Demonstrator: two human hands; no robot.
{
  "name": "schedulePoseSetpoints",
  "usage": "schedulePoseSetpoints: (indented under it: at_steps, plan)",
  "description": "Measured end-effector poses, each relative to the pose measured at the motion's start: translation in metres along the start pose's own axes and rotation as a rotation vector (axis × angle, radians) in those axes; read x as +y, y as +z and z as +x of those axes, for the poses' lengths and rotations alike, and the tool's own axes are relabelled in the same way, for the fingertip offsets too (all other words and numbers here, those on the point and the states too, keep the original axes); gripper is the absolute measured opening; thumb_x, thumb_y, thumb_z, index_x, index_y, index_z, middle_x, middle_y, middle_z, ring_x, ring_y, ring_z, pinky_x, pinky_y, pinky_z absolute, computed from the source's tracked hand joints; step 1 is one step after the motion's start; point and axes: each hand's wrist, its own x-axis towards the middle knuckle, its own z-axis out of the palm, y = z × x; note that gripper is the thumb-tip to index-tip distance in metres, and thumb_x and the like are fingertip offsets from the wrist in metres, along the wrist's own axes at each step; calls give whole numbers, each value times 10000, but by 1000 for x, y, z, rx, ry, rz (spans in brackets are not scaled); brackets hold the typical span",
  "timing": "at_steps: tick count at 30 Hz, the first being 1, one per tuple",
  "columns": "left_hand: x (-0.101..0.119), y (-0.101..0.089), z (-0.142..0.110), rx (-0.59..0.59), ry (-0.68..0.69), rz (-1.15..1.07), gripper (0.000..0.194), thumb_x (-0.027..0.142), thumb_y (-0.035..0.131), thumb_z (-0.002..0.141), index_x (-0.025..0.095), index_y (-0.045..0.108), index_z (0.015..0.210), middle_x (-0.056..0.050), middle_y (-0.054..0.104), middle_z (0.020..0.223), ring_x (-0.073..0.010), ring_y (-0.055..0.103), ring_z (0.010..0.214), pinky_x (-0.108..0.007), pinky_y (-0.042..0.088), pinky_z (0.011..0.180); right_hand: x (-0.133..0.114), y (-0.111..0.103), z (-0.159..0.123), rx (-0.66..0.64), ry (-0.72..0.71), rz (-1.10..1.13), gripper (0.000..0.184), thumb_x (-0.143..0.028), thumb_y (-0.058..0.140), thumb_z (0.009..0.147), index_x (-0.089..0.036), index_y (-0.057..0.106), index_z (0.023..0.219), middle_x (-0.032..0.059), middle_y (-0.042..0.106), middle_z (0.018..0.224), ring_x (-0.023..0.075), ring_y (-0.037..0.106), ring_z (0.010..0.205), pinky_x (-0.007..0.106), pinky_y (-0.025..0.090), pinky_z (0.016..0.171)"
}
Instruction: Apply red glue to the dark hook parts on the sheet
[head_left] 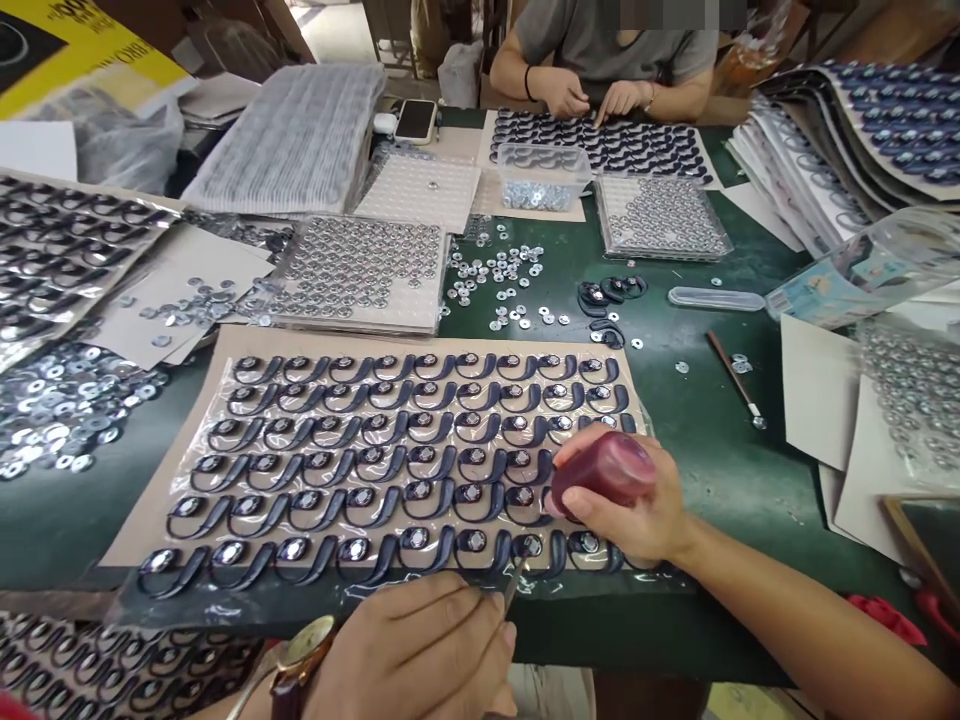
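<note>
Your right hand (637, 520) curls its fingers round a glossy, dark red bottle (607, 468) above the right part of a tan sheet (206, 400); your left hand (420, 640) pinches a thin tool (514, 588) at the sheet's near edge. Rows of dark curved pieces (474, 495) with shiny round studs cover the sheet. Silvery discs (60, 420) litter the green table (712, 440); a grey-shirted person (540, 60) works opposite. Dark lettering on the yellow box (112, 50) is partly cut off.

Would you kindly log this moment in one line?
left hand: holds thin grey tool, tip by black hooked piece; right hand: holds maroon rounded container; brown cardboard sheet: rows of such pieces
</note>
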Motion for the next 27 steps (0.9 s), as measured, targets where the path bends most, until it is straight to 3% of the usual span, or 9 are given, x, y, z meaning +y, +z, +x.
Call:
schedulePoseSetpoints:
  at_steps: [2, 8, 14, 18, 27]
  plan:
    - [7, 3, -2, 22, 14, 27, 218, 192, 503, 941, 122, 706, 910, -30, 735, 939, -124, 702, 856, -251, 561, 893, 0, 3, -6, 18, -44, 14, 125, -206, 681, 763, -174, 627, 871, 10, 662, 645, 132, 614, 470, 234, 497, 445]
    - [20, 4, 0, -110, -50, 75, 150, 163, 544, 917, 126, 688, 934, -17, 728, 978, -122, 684, 924, -246, 547, 923, 1, 12, -13, 23, -88, -31, 164, -240, 657, 755, -180, 626, 905, 13, 679, 628, 147, 629, 493, 236, 506, 445]
    - [29, 15, -6, -127, -11, 204, 132, 124, 550, 879, 148, 680, 893, -11, 730, 914, -103, 679, 816, -202, 555, 814, 10, 18, -15, -2, -158, -112, 158, -295, 655, 764, -186, 617, 871, 8, 657, 621, 127, 588, 453, 236, 475, 441]
    - [32, 22, -15, -165, 19, 225, 159, 103, 539, 868, 145, 679, 928, -1, 722, 946, -108, 668, 850, -219, 546, 820, 14, 19, -17, -19, -182, -141, 157, -288, 656, 766, -189, 602, 875, 17, 671, 654, 137, 605, 475, 245, 476, 456]
    - [32, 20, -14, -132, -8, 206, 154, 111, 558, 860, 155, 688, 929, 6, 719, 977, -105, 664, 882, -217, 545, 842, 17, 21, -17, 56, -206, -184, 152, -232, 679, 766, -206, 574, 874, 4, 661, 658, 135, 611, 495, 241, 496, 469]
